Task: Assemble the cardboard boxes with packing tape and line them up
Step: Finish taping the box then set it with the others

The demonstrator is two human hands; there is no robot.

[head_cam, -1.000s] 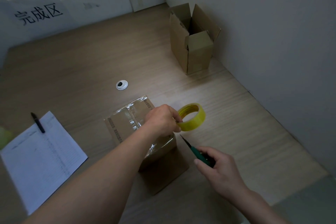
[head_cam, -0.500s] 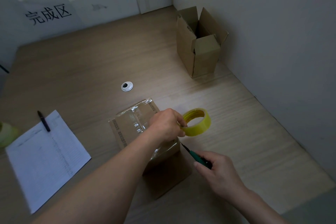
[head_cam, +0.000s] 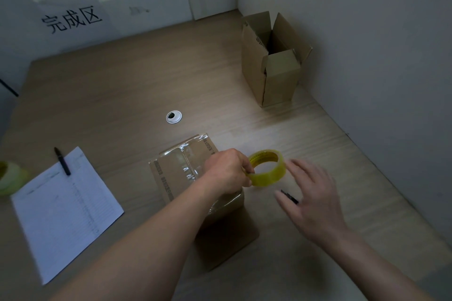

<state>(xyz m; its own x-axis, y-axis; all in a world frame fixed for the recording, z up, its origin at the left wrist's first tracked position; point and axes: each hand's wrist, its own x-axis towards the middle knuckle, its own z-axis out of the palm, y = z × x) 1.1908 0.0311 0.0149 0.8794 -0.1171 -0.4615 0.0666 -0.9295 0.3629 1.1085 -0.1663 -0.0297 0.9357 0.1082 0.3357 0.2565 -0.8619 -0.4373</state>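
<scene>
A cardboard box (head_cam: 181, 171) with clear tape across its top stands on the wooden table in front of me. My left hand (head_cam: 227, 171) pinches a yellow tape roll (head_cam: 267, 168) just right of the box top. My right hand (head_cam: 310, 198) hovers with fingers spread, right of the roll. A dark cutter (head_cam: 289, 197) lies on the table under its fingers. A second cardboard box (head_cam: 274, 61) stands upright with its flaps open, far right by the wall.
A sheet of paper (head_cam: 63, 208) with a black pen (head_cam: 62, 161) lies at the left. Another greenish tape roll (head_cam: 9, 178) sits at the left edge. A round cable grommet (head_cam: 174, 117) is mid-table. Walls close off the right and back.
My right hand has let go of the cutter, which now lies on the table, and has opened and moved up toward the tape roll. My left hand still holds the roll.
</scene>
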